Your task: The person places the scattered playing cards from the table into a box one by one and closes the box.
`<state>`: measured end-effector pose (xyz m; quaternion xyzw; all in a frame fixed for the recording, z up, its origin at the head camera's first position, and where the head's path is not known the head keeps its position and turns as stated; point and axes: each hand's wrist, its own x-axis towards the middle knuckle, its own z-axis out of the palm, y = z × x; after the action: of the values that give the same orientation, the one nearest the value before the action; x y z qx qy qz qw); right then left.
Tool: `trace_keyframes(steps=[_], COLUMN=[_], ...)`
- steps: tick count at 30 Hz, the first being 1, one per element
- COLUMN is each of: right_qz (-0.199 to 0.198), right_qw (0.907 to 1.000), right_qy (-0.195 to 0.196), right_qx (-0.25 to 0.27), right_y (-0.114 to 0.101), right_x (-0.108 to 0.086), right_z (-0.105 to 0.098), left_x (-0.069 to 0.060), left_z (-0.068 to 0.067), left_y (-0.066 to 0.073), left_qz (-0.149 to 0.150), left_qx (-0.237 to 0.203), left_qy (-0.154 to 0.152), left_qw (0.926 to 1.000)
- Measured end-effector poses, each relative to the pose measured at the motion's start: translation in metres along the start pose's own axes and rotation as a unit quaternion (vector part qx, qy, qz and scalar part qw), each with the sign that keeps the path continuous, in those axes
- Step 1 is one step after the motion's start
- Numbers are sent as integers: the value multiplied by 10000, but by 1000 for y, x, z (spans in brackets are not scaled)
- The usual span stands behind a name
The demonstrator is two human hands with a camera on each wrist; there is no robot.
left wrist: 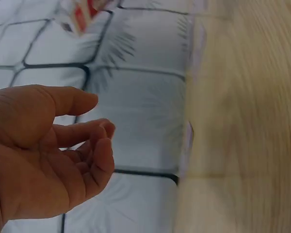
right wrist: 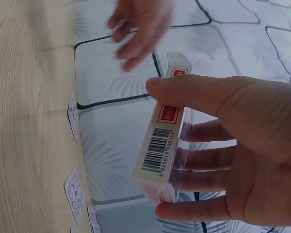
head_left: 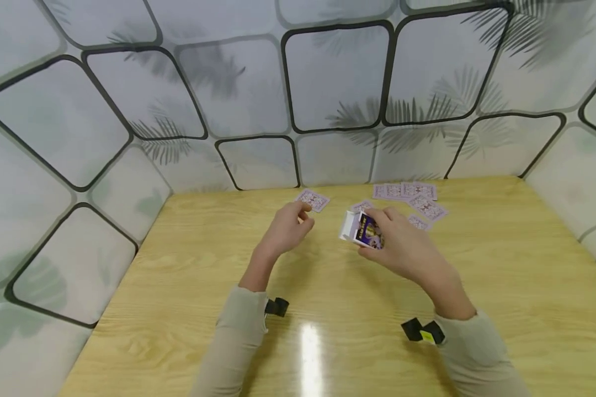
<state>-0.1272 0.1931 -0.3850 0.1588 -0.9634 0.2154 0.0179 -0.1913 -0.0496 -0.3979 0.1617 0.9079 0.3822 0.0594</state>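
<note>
Over the yellowish wooden table (head_left: pixel 179 331), the right hand (head_left: pixel 404 245) is wrapped round an open white-and-purple cardboard box (head_left: pixel 368 231); the left hand (head_left: pixel 285 229) is empty, loosely curled. Purple-backed paper cards (head_left: pixel 428 208) are seemingly being dealt or boxed; one should next be pinched.

A pale wall (head_left: pixel 258 88) stands behind the far edge of the table (head_left: pixel 189 259), patterned with rounded black and grey outlines and dark palm fronds (head_left: pixel 419 114); similar walls (head_left: pixel 74 253) flank its left and right edges. The table has yellowish wood grain, and a white glare (head_left: pixel 310 353) lies well apart from its far edge.
</note>
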Motion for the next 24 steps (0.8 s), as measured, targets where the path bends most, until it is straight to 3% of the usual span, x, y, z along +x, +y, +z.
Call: trace_keyframes(steps=[4, 7, 11, 17, 18, 22, 24], right_qz=[-13, -59, -47, -90, -96, -12, 6], right_qw=[10000, 10000, 10000, 9999, 9999, 9998, 9997], right_qy=[-20, 20, -12, -58, -48, -101, -160], right_qx=[-38, -54, -50, -61, -81, -159, -186], right_y=[1, 1, 1, -1, -1, 1, 1], right_x=[0, 1, 1, 2, 2, 3, 3], right_z=[2, 2, 2, 6, 6, 6, 6], left_x=[27, 44, 60, 67, 67, 68, 67], left_z=[4, 10, 19, 30, 31, 33, 34], left_y=[-24, -32, -38, -44, -43, -38, -39], left_qz=[-780, -1119, -1235, -1157, -1152, -1140, -1192], left_qx=[853, 1395, 2072, 2972, 3012, 2819, 2879], left_qy=[-712, -946, -1057, -1295, -1307, -1179, -1055], left_qw=[9907, 9793, 9647, 9389, 9375, 9453, 9443])
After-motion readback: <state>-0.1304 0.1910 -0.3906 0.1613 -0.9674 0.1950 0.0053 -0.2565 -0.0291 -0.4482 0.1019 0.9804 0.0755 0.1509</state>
